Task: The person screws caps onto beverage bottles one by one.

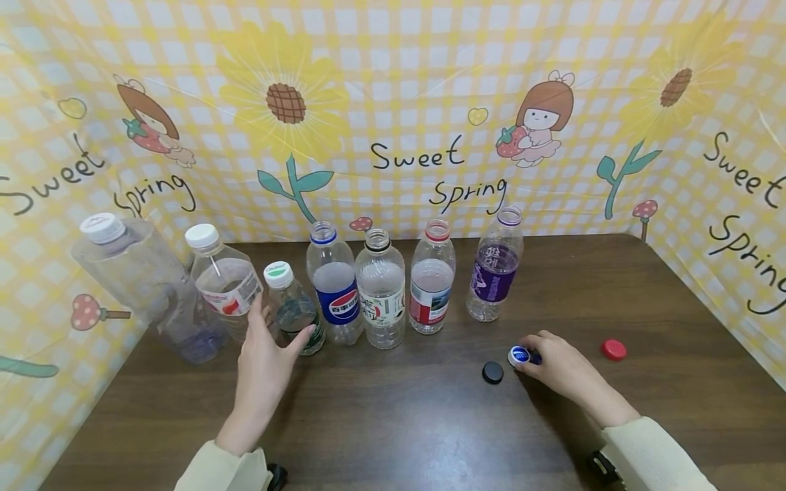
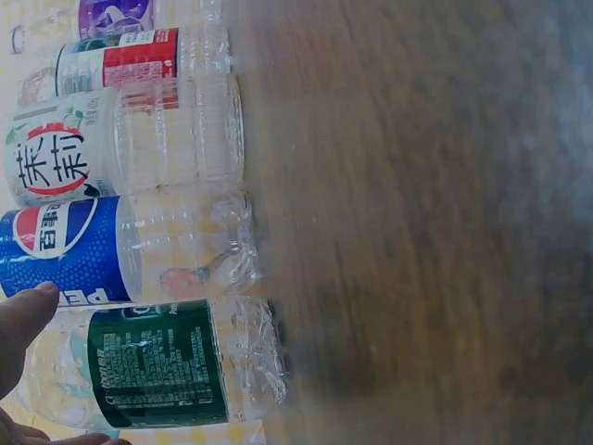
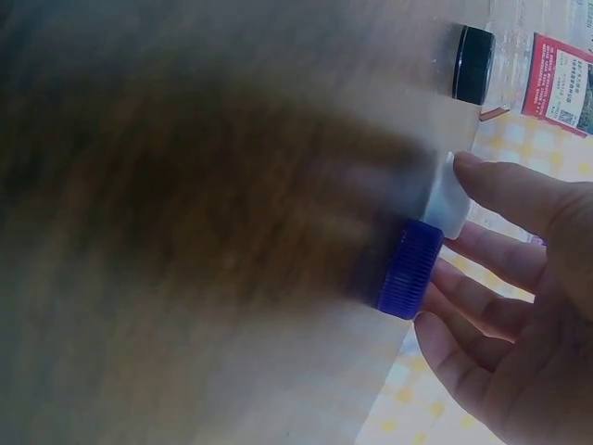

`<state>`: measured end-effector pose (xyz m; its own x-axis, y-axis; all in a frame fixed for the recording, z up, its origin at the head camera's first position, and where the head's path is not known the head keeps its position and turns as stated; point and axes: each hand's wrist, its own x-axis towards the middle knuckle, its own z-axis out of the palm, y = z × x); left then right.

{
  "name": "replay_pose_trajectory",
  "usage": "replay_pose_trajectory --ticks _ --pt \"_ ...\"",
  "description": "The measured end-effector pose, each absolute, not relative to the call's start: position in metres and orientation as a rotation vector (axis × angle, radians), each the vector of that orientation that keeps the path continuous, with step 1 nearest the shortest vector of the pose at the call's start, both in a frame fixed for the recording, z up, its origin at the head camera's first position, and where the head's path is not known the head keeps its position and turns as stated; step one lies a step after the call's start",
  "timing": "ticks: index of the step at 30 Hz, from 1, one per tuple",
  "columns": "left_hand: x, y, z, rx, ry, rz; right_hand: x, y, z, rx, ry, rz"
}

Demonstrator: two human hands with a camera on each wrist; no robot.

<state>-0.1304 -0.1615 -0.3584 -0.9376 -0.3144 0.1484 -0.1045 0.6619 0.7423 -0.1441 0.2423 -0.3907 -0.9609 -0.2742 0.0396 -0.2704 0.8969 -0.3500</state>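
My left hand is spread around a small bottle with a green label and a white cap printed in green. The thumb lies on the bottle's right side, the fingers on its left. On the right, my right hand pinches a white cap with a blue printed top between thumb and fingers, low at the table. Directly beside it is a ridged dark blue cap, close to the lower fingers. A black cap lies just left of these two, and a red cap to the right of the hand.
Uncapped bottles stand in a row: a blue Pepsi bottle, a jasmine-label bottle, a red-label bottle and a purple-label bottle. Two larger capped bottles, one bulky and clear, one red-and-white labelled, stand left. A patterned cloth hangs behind the table.
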Motion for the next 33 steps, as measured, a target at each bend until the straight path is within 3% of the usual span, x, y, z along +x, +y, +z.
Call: replay_pose_trajectory --ticks 22,33 --pt "-0.116 -0.15 -0.354 0.267 -2.241 -1.136 -0.146 0.248 -0.376 -0.394 3.088 -0.61" --pt "-0.126 -0.146 -0.336 0.139 -2.244 -1.049 -0.14 0.245 -0.359 -0.353 3.048 -0.648"
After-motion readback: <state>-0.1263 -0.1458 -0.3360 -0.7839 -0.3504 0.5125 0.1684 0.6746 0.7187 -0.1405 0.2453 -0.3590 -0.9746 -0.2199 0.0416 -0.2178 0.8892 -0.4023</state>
